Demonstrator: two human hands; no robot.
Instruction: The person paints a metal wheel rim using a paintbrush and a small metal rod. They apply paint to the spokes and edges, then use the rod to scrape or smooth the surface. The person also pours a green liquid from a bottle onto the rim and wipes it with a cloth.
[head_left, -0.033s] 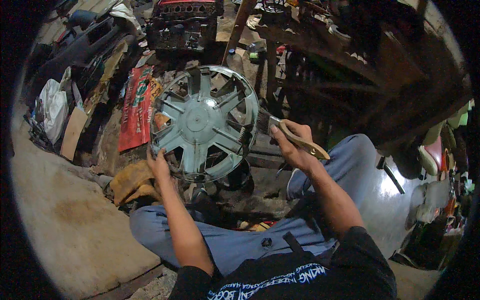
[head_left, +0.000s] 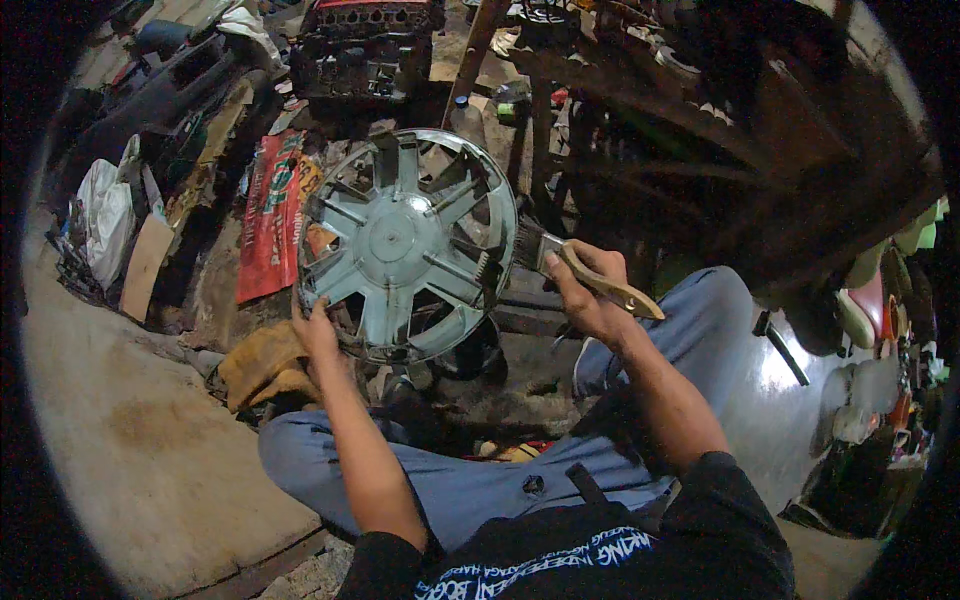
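Observation:
My left hand point(head_left: 318, 332) grips the lower-left rim of a round grey wheel cover point(head_left: 392, 240) with spokes. Its ribbed face is turned up toward me and has wet-looking glints. In my right hand point(head_left: 592, 300) is a paintbrush point(head_left: 632, 297) with a pale wooden handle and a metal band. Its dark bristles point left, close by the cover's right rim; whether they touch it I cannot tell. Under the cover's lower right edge a dark round container point(head_left: 474, 352) shows in part.
A mustard-brown cloth point(head_left: 262, 368) lies by my left forearm. Beyond it are a red printed sheet point(head_left: 268, 220) and a white bag point(head_left: 106, 210). An engine block point(head_left: 362, 55) and a capped bottle point(head_left: 464, 118) stand farther off. Dark wooden beams point(head_left: 660, 110) fill the upper right.

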